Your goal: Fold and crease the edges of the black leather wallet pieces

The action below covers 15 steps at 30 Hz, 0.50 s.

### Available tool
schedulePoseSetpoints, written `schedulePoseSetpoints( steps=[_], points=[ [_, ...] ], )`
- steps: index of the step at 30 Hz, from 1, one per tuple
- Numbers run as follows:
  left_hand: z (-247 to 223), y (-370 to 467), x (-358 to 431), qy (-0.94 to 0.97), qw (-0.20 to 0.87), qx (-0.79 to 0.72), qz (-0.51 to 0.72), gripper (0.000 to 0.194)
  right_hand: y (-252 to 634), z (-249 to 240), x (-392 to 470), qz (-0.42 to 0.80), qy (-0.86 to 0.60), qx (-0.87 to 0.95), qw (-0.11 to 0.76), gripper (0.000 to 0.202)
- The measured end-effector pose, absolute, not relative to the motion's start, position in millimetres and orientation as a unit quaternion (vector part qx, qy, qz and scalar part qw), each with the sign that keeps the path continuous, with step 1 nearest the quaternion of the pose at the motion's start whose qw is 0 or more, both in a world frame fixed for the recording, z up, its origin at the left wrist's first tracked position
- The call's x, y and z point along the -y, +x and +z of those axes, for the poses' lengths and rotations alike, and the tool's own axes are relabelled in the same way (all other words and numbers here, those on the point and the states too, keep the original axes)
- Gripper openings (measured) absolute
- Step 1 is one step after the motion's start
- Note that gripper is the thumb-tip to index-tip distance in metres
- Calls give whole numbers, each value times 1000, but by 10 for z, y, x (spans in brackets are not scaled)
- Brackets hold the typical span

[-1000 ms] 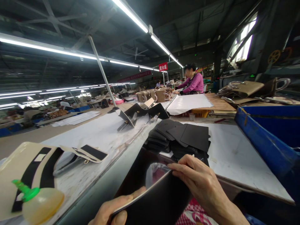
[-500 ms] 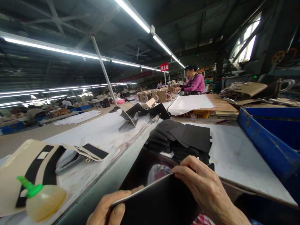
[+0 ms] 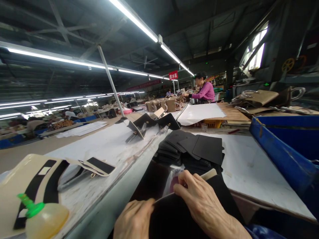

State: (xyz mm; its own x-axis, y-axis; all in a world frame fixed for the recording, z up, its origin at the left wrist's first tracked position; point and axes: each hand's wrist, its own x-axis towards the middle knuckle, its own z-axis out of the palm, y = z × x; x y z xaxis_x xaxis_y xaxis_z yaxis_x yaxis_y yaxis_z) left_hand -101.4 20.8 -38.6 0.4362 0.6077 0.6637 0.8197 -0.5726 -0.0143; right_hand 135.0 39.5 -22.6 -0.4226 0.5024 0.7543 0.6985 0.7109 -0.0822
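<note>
A black-faced bag panel with a thin pale edge is held low in front of me. My left hand grips its near left side, fingers curled over the top edge and slightly blurred. Further along that edge my right hand pinches the panel between thumb and fingers. A cream corner of it shows beyond my right knuckles. Just past my hands lies a stack of black sheets. Some clear plastic is partly hidden behind my right hand.
A squeeze bottle with green nozzle and amber liquid stands left, beside a cream bag piece. Black pieces with gold rings lie farther up the white-covered table. A blue bin is at right. Beyond, a person in purple works.
My left hand has moved right, closer to my right hand, and its fingers now curl over the edge. The panel has shifted and tilted, showing a cream corner. The view has turned slightly.
</note>
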Motion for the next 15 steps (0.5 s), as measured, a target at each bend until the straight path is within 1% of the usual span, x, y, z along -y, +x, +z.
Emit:
schedulePoseSetpoints(
  steps=[3,6,9,12,15],
  points=[
    [-568,-624,-325,-822,170,408,-358,25,1310,-243,-397,-143,-367,840,373,32],
    [-668,-308,-379,-783,177,436,-407,19,1294,-211,-410,-154,-380,843,348,30],
    [-662,-232,-395,-761,173,456,-428,15,1341,-118,-428,-146,-367,853,341,26],
    [-603,-370,-396,-742,185,469,-443,12,1498,-6,-423,-177,-353,838,377,20],
    [-524,-605,-381,-734,197,463,-456,7,1722,16,-423,-199,-390,781,444,23]
  ],
)
